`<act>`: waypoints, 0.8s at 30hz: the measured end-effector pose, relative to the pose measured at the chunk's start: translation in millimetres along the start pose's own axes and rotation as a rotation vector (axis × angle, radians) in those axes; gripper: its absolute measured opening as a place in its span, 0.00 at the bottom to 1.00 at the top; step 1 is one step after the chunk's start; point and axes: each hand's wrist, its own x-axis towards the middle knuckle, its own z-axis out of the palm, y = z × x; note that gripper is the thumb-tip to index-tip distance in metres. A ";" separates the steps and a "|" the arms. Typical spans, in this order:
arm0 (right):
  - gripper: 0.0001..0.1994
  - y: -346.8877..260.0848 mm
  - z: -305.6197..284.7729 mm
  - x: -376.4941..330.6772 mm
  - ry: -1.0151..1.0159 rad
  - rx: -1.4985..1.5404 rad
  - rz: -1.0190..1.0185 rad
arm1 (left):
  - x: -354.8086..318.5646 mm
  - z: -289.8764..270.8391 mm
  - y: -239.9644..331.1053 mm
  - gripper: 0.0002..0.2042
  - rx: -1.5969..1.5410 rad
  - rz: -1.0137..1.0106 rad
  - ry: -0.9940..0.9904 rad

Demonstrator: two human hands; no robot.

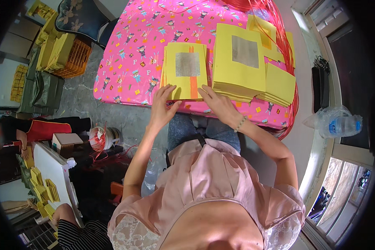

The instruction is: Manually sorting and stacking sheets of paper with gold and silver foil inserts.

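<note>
A small stack of yellow paper sheets (171, 62) lies in front of me on the bed-like table with a pink patterned cover. Its top sheet bears a silver square (188, 64) and orange stripes. My left hand (164, 106) rests at the stack's near left corner, thumb and fingers apart. At the near right corner, my right hand (221, 106) touches the paper with its fingertips, fingers mostly stretched out. A beaded bracelet circles my right wrist. Just beyond that hand sits a thicker, larger stack of yellow sheets (237, 77), also topped with a silver square.
More yellow sheets (281, 83) lie at the right on the pink cover (127, 58). Red strings (293, 104) hang over its right edge. A plastic-wrapped bottle pack (339, 123) is by the window. At left, people work near a white table (56, 171); an orange crate (77, 58) stands behind.
</note>
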 end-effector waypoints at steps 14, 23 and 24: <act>0.13 9.2 5.3 6.0 0.259 0.020 -0.177 | -1.8 10.6 0.2 0.29 0.204 0.109 0.084; 0.16 -27.0 -37.9 55.5 0.416 0.125 -0.319 | 16.6 -7.3 7.7 0.25 -0.011 0.052 0.354; 0.16 -29.6 -45.6 62.8 0.478 0.128 -0.355 | 21.7 -13.1 15.0 0.22 -0.027 0.065 0.431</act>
